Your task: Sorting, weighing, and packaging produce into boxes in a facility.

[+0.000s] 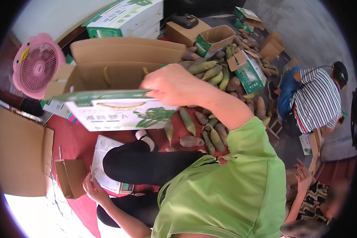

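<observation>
Two hands are working here at once: the right hand (171, 84) is reaching forward and resting on the rim of an open carton (107, 107), its fingers (150, 82) curling together over the edge of the near green-and-white printed wall, so the carton is sitting directly under and just ahead of those fingers with its brown flaps standing open behind them. The left hand (93, 189) is lying low, well back from the right fingers, with its fingers spreading apart and touching the edge of a flat white scale (107, 166) on the red floor (73, 139); whether they are pressing it or only brushing it is hard to tell at this bend of the view. A small brown cardboard piece (69, 178) is lying just to the left of those fingers. Beyond and to the right of the right fingers, a heap of green and brown bamboo shoots (220, 77) is spreading across the floor, with smaller green cartons (250, 71) lying among them. A pink fan (35, 65) is standing far to the left of the carton. Another person in a striped shirt (317, 99) is sitting well off to the right.
</observation>
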The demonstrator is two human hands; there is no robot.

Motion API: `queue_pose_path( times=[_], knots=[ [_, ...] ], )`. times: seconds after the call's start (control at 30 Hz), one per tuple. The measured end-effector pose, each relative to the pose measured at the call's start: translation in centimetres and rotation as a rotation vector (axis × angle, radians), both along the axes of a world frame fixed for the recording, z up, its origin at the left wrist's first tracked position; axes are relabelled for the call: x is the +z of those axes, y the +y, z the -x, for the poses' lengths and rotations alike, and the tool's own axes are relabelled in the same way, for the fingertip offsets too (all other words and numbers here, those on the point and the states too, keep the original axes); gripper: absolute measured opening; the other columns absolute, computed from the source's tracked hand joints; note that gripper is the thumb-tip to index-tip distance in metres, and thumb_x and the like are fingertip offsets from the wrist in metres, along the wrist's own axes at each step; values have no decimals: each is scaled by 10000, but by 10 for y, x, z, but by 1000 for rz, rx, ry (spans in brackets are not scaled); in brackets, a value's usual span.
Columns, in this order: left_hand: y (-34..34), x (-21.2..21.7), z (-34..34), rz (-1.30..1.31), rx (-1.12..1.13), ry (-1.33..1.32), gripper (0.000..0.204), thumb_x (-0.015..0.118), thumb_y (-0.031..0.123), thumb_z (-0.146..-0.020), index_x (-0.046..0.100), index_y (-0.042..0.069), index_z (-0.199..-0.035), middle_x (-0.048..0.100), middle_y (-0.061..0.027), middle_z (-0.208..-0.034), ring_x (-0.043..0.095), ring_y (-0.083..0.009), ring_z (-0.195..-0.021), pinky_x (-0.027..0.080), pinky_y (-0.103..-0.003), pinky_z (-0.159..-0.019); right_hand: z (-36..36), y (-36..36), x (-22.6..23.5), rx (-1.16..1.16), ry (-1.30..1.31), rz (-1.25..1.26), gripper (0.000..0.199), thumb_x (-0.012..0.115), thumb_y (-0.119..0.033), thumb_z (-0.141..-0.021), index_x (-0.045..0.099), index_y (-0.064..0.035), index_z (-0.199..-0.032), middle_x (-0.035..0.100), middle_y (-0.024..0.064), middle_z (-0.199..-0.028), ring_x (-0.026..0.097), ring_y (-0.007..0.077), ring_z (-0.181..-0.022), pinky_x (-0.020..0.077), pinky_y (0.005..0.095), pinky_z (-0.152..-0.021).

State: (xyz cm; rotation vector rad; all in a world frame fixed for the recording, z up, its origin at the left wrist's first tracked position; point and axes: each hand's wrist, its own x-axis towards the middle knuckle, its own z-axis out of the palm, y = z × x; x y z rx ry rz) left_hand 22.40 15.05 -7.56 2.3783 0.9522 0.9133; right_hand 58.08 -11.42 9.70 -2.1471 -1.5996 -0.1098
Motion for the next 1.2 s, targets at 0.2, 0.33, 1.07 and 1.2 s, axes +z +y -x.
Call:
queue_pose_path(
  times=[0.2, 0.33, 1.07, 1.2],
  knots=[
    [-12, 17, -1, 48, 2, 50, 270, 609, -39, -804, 639, 19, -1066, 613, -145, -1048, 567, -307, -1017, 450, -390, -884, 52, 125, -40, 293, -114, -47, 99, 574, -109, -751, 647, -121, -817, 622, 29, -805, 633, 229, -821, 516, 380, -674],
    [-28, 31, -4, 97, -48, 65, 252, 641, -28, -784, 642, 3, -1034, 617, -158, -1023, 580, -316, -990, 451, -383, -879, 91, 190, -91, 478, -188, -8, 108, 571, -110, -749, 647, -141, -819, 610, 4, -807, 620, 207, -849, 512, 377, -685],
    [-5, 29, 10, -234, 263, 643, 264, 650, 78, -783, 688, 152, -1033, 647, -19, -956, 610, -231, -920, 499, -376, -760, -36, 49, -237, -272, 401, 24, 200, 631, -173, -799, 682, -110, -981, 643, 120, -986, 592, 330, -983, 483, 423, -834],
    [-10, 31, 5, -259, 265, 674, 133, 641, 110, -812, 714, 125, -922, 661, -8, -915, 615, -215, -891, 506, -360, -747, -44, -49, -306, -512, 442, 284, 187, 628, -174, -777, 693, -107, -939, 671, 154, -896, 634, 358, -886, 490, 452, -803]
  ],
)
